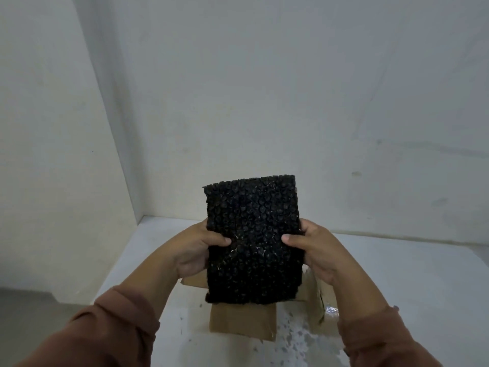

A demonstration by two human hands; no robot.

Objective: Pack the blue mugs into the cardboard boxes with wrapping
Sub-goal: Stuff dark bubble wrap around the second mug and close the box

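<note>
wrap: black bubble-wrap sheet, held upright in the air, directly above the box and clear of it.
left hand: left hand clamped on the sheet's left edge, thumb on the near face, fingers behind.
right hand: right hand gripping the right edge the same way.
box: brown cardboard box on the white table, flaps spread open.
step: my read is wrapping prep, with the sheet being readied or lined into the box.
next: needs the sheet lowered and a mug brought to it.
mug: no blue mug in sight, so I can't say where it is. The sheet looks flat, so probably nothing is inside.
hidden: the sheet blocks the box interior and the fingers behind it. The shiny patch by the right flap and the dark flecks on the table are unclear.
</note>
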